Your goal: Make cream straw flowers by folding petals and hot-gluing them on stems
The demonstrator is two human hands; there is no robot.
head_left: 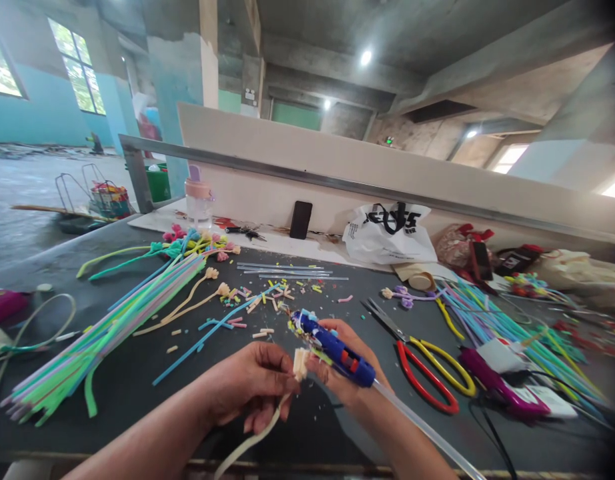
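My left hand [260,387] pinches a small cream flower head [301,363] made of chenille stem, and its long cream stem [257,437] hangs down toward the table's front edge. My right hand [345,360] is wrapped round a blue glue gun [340,350], its nozzle pointing up and left. A clear glue stick [422,427] runs out of the gun's back end. My right fingertips also touch the flower head's side. Scissors [412,360] with one red and one yellow handle lie partly spread just right of my right hand.
A bundle of coloured chenille stems [122,320] lies left, near finished flowers [207,243]. Cut bits [272,300] and clear glue sticks [287,269] are in the middle. At the back stand a bottle [200,203], a phone [301,220] and a white bag [390,233]. More stems [512,320] lie right.
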